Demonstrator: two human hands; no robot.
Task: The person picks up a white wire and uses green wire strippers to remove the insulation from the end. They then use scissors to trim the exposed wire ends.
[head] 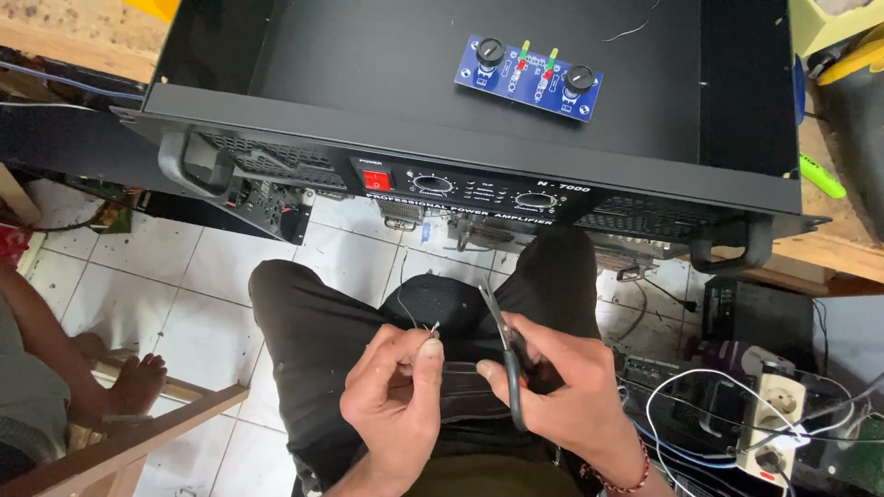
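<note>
While the left hand (396, 391) is pinching a thin wire (405, 299) low in the frame's centre, fingers curled, the right hand (552, 391) is gripping scissors (505, 345), blades pointing up beside it.

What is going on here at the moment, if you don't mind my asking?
A seated person pinches the end of a thin dark wire between the left hand fingers, while the right hand holds scissors with the blades pointing up beside it. In front stands a black amplifier case with a small blue circuit board on top.
</note>
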